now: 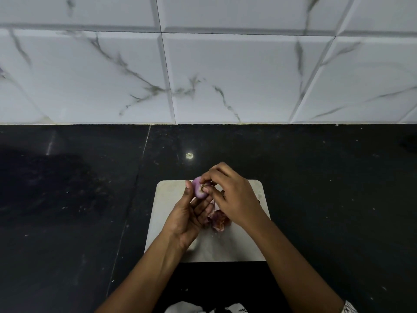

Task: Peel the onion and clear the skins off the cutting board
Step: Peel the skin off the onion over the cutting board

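A person's left hand [189, 214], palm turned up and half open, cradles a small, peeled, purple onion [198, 190] between thumb and fingertips. The right hand [235, 198], knuckles up, pinches the onion's end with curled thumb and forefinger. Both hands hover above the far half of a white, round-cornered cutting board [228, 247], where a heap of reddish papery skins [218, 220] lies near the middle. Black stone countertop [327, 199] spreads wide on either side, back to the white marble-veined tile wall [225, 64]. Both forearms angle inward from the near edge.
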A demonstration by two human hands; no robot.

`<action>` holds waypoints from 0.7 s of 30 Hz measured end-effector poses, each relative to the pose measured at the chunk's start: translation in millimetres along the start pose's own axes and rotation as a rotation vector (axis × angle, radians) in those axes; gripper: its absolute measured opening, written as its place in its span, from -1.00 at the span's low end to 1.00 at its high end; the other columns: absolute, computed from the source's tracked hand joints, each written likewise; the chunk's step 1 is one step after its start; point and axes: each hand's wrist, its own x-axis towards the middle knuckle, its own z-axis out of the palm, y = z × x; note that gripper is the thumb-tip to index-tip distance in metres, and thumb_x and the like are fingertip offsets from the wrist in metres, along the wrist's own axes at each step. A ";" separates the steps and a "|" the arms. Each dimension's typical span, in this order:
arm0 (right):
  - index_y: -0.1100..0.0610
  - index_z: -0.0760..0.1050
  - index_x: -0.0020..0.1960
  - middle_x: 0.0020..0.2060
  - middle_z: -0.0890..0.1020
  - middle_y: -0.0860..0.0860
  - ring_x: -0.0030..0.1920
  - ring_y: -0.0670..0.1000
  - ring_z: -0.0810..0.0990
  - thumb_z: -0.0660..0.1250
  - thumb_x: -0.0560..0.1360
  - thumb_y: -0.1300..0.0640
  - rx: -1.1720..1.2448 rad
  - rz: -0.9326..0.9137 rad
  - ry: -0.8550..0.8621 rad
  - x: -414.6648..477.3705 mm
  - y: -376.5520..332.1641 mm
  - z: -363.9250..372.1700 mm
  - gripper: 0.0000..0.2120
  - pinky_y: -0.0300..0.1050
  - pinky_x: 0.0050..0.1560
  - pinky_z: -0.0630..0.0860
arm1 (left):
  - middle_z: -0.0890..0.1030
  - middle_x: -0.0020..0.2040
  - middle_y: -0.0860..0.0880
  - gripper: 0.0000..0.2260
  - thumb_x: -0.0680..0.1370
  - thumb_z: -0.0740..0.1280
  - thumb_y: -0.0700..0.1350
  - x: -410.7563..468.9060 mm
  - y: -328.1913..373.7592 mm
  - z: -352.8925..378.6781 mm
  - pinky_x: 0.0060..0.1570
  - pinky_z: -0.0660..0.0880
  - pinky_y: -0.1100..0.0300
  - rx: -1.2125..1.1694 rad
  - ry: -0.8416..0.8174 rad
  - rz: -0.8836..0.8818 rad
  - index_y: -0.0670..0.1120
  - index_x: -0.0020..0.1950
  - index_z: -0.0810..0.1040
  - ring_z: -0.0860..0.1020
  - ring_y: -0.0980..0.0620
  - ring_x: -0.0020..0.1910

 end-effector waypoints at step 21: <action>0.13 0.63 -0.06 -0.16 0.63 -0.04 -0.19 -0.11 0.60 0.44 0.40 0.18 0.062 0.060 0.114 2.9 -3.3 -9.5 -0.88 -0.16 -0.19 0.58 | 0.70 -0.24 -0.11 -0.57 0.32 0.29 0.13 0.3 1.7 3.7 -0.33 0.60 0.29 0.045 -0.040 0.062 -0.21 -0.05 0.59 0.68 0.08 -0.30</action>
